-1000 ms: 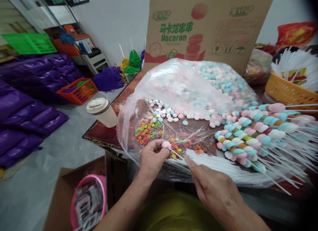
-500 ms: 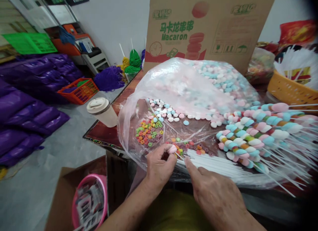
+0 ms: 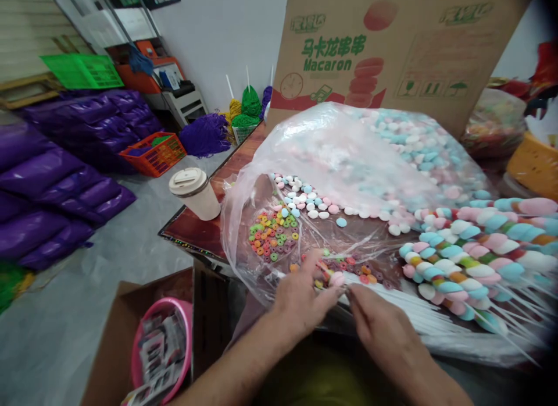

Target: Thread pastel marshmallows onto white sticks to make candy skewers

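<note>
Left hand (image 3: 300,295): thumb against pink candy (image 3: 336,278); cannot tell if clamped. Right hand (image 3: 383,324): fingertips together just beside it, anything pinched hidden.

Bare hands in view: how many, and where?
2: the bare left hand, its thumb at a small, rounded pink candy; the bare right hand, its fingertips just right of that candy. No others show.

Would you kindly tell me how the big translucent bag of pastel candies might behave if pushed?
The bag will probably crumple, since it looks thin and wrinkled. Its small, separate candies would likely shift inside, and some might roll, being rounded.
</note>
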`<state>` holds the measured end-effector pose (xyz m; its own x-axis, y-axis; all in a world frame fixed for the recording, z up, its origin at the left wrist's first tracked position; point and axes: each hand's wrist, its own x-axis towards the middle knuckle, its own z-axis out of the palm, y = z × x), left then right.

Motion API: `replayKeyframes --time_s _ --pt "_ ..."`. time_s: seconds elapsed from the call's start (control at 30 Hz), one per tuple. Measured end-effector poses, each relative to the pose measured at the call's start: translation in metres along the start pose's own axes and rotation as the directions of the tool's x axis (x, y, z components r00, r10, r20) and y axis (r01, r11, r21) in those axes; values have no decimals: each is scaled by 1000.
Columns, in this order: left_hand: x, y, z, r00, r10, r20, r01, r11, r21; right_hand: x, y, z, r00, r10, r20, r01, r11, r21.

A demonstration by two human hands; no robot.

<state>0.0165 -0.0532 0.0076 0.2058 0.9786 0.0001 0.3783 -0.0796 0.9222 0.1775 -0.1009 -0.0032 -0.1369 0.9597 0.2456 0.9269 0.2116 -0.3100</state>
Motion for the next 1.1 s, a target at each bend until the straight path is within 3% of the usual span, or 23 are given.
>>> replayKeyframes --time_s 0.1,0.2,0.27,0.33,0.37,0.43,0.53,0.6,0.7,0.83,0.9,0.97,1.0,1.03,1.1 --pt "32 -7 -36 978 60 -202 1 957 291 3 11 -1 997 73 -8 -71 984 163" --pt "62 -21 -52 988 122 -98 -74 915 397 4 9 1 995 50 89 -69 971 230" --pt "72 -28 -54 994 86 -69 -64 960 274 5 5 4 993 43 110 -70 963 259" --pt "72 -29 -56 995 -66 -79 66 998 -3 6 1 6 994 55 98 -79 962 263" --pt "69 -28 -58 983 -176 -44 165 970 -179 7 0 6 995 50 91 -72 963 261" --pt "60 -26 -62 930 -347 118 358 794 -491 10 -3 5 998 16 67 -33 965 262" --pt "47 -24 -64 877 -369 309 470 518 -715 17 -10 2 999 -47 0 45 959 281" --pt "41 -25 -61 874 -330 357 476 427 -769 21 -15 -1 996 -83 -35 90 957 277" --pt "38 -27 -56 875 -264 406 481 374 -793 24 -21 -6 988 -137 -70 150 961 234" --pt "38 -22 -53 879 -241 412 477 430 -766 21 -24 -10 985 -145 -90 156 979 132" --pt "35 -16 -50 900 -263 346 434 585 -685 18 -24 -10 987 -132 -88 137 990 46" --pt "28 -12 -45 964 -210 162 263 847 -461 15 -24 -7 991 -117 -63 116 993 -20" --pt "23 -10 -41 993 -107 49 117 952 -283 13 -24 -5 993 -109 -49 108 994 -26" --pt "18 -10 -38 998 45 -45 -48 995 -84 12 -23 -2 994 -100 -33 100 995 -1" --pt "8 -12 -31 920 362 -147 -322 916 238 10 -21 5 998 -71 -1 70 987 145"
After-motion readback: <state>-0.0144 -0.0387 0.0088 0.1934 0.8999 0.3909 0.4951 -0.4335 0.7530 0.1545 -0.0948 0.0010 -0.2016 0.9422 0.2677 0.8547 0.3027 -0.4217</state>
